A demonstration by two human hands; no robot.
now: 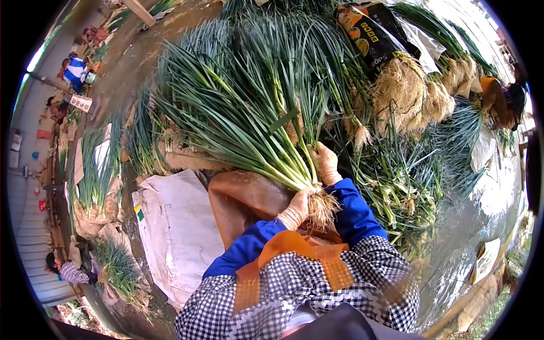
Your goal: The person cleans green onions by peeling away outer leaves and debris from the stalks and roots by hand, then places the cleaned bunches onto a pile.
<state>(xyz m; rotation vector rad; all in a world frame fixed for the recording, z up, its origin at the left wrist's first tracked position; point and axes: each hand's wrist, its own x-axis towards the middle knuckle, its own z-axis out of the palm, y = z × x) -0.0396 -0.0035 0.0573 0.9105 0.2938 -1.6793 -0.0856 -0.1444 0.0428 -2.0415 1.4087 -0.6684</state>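
Observation:
A large bunch of green onions [266,141] lies across my lap, its long leaves fanning up and to the left. Its pale roots [323,209] hang between my hands. My left hand [296,209] is wrapped round the white stems just above the roots. On the other side, my right hand [326,163] has its fingers curled against the outer stalks of the same bunch. Both hands look covered by thin pale gloves. A brown apron [249,195] covers my knees under the bunch.
A white sack [178,232] lies at the left. Bundled onions with thick roots [405,93] and a black printed bag [374,39] are at the upper right. Loose leaves [396,187] cover the ground at the right. Other people sit at the far left and far right.

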